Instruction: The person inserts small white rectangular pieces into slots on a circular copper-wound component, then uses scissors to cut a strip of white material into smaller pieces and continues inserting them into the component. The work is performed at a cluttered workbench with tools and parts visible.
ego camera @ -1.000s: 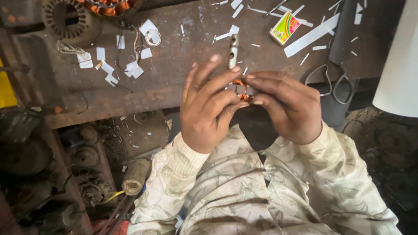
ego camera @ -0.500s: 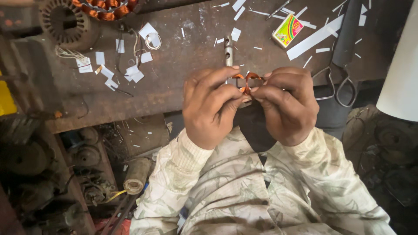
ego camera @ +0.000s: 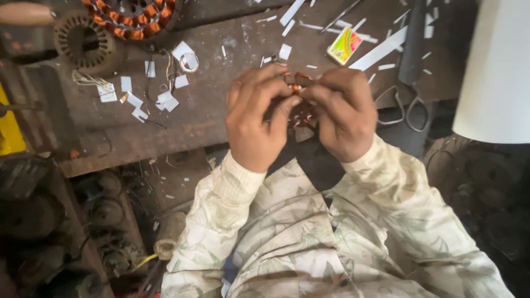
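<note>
Copper wire [ego camera: 298, 113], a small reddish-orange coil, is sitting pinched between the two hands just above the near edge of the workbench [ego camera: 210, 127]. Most of the coil is hiding behind the fingers, so only short bright loops are showing. The left hand [ego camera: 259, 118] is curling closed over it, thumb and fingertips pressing on the strands. The right hand [ego camera: 342, 113] is gripping the same bundle from the other side, its knuckles facing up and its fingers meeting those of the left.

Beyond the right hand, a small colourful box [ego camera: 344, 46] is lying flat; whether anything is in it I cannot tell. Just to the right of that hand, a pair of scissors [ego camera: 406, 88] is resting with the handles pointing toward the person. Scattered white paper strips [ego camera: 381, 49] are littering the bench all round. Far off past the left hand, a dark stator core [ego camera: 85, 41] is standing, with a copper-wound stator [ego camera: 132, 16] beside it at the top edge.
</note>
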